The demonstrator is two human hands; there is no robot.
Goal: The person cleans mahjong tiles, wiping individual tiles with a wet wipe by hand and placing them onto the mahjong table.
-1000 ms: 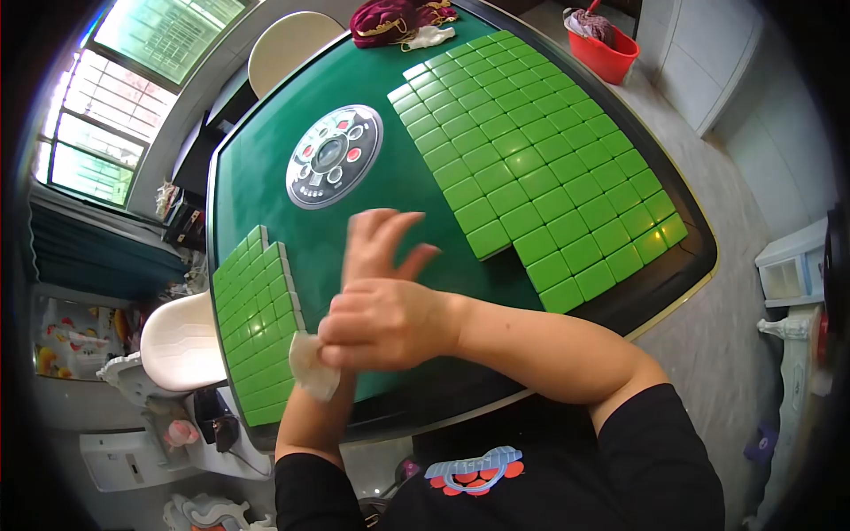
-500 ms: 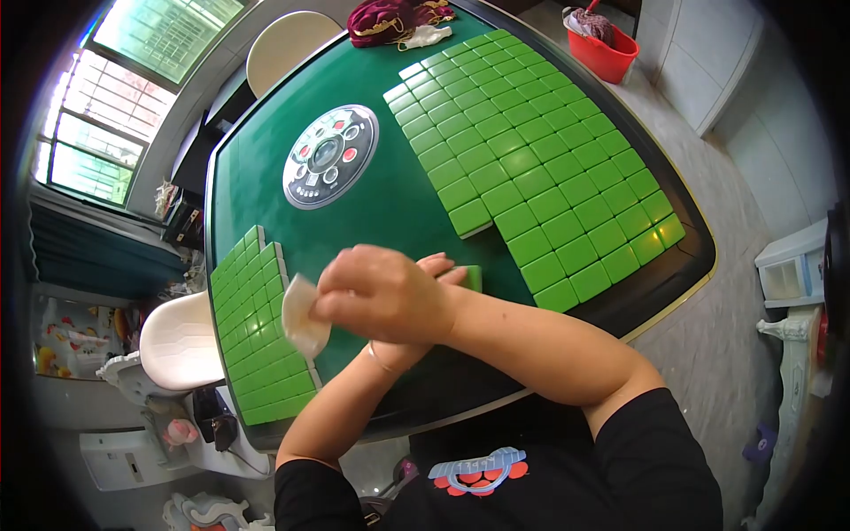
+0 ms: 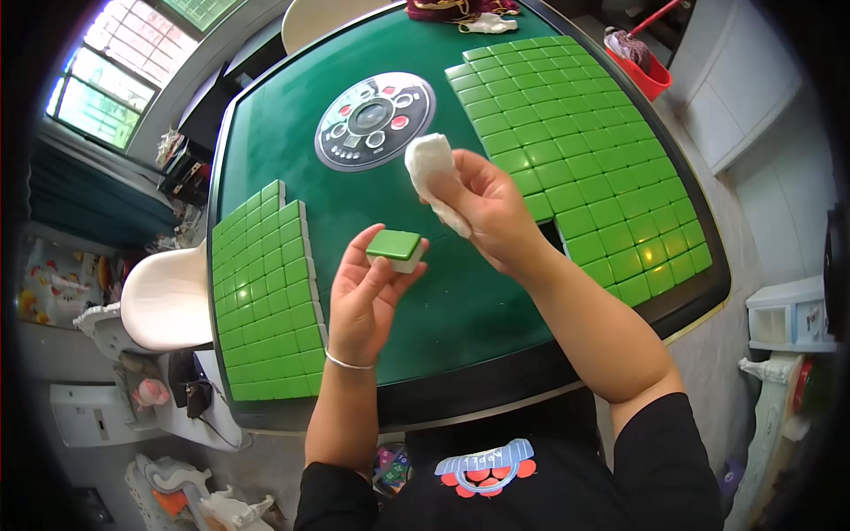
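Note:
My left hand (image 3: 363, 305), with a bracelet at the wrist, holds one green-and-white tile (image 3: 395, 248) between thumb and fingers, green face up, above the green table (image 3: 425, 323). Up and to the right of it, my right hand (image 3: 491, 208) grips a crumpled white cloth (image 3: 431, 168), apart from the tile. A large block of green tiles (image 3: 584, 150) lies on the right side of the table. Along the left side lies a smaller block of green tiles (image 3: 270, 283). Behind my hands is a round centre panel (image 3: 374, 119).
Dark red pouches (image 3: 436, 9) and a white cloth (image 3: 489, 24) lie at the table's far edge. A white chair (image 3: 166, 294) stands at the left, another pale chair (image 3: 328, 22) at the back. A red bucket (image 3: 648, 80) stands on the floor at the far right.
My hands were crossed and have come apart. The left hand has moved back left and now shows a tile; the right hand has moved up and right with the white cloth. The view has shifted.

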